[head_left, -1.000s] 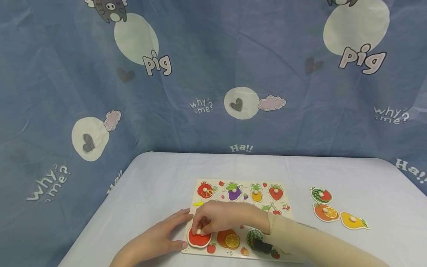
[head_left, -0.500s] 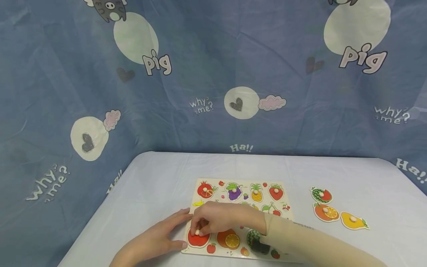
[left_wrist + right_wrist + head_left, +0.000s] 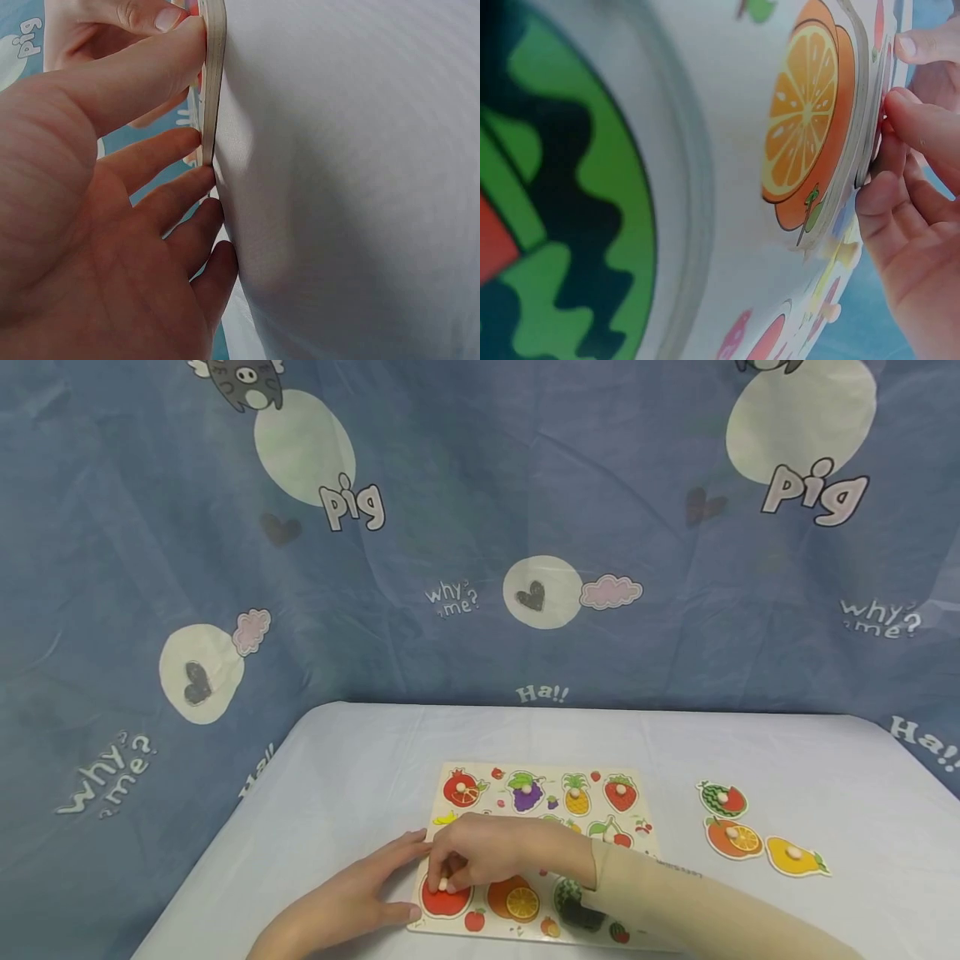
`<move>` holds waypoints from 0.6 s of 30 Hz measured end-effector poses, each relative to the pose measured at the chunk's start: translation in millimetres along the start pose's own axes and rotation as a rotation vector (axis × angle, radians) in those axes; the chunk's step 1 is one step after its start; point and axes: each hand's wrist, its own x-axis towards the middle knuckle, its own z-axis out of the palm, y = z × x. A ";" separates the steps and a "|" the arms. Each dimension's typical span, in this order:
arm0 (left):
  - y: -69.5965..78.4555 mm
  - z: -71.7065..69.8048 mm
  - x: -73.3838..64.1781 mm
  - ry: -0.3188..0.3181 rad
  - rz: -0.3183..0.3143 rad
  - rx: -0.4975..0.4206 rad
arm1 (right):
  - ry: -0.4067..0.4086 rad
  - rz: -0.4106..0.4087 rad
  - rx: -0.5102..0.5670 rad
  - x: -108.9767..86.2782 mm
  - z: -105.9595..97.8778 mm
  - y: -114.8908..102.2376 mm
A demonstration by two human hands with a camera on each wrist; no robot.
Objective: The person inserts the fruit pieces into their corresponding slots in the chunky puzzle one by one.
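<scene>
A wooden fruit puzzle board [image 3: 555,772] lies on the white-covered table. At its near left corner sits a red apple piece [image 3: 447,905]. Thumb and finger of my right hand [image 3: 487,847] pinch the pale knob of that piece from above. My left hand [image 3: 356,893] rests along the board's left side, fingers extended, thumb at the near corner. In the left wrist view, the left hand [image 3: 112,217] touches the board's edge [image 3: 214,82]. The right wrist view shows the right hand [image 3: 922,202] low over the board, beside the printed orange [image 3: 806,112].
Right of the board lie a watermelon piece [image 3: 722,799], an orange piece [image 3: 723,843] and a yellow pear-shaped piece [image 3: 795,857]. Knobbed pomegranate [image 3: 457,789], grape [image 3: 525,797], pineapple [image 3: 576,800] and strawberry [image 3: 621,795] pieces fill the far row. My right forearm crosses the board.
The apple piece has shifted slightly left and lies flatter, its pale rim less visible. My right hand has moved a little with it. The left hand stays in place.
</scene>
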 end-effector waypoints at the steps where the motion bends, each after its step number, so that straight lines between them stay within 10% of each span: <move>1: -0.2 0.1 0.1 -0.001 0.002 0.000 | -0.002 0.003 0.001 -0.1 -0.1 0.0; 18: 1.6 1.7 1.9 0.003 -0.021 0.018 | 0.020 0.002 0.014 -1.0 2.4 2.2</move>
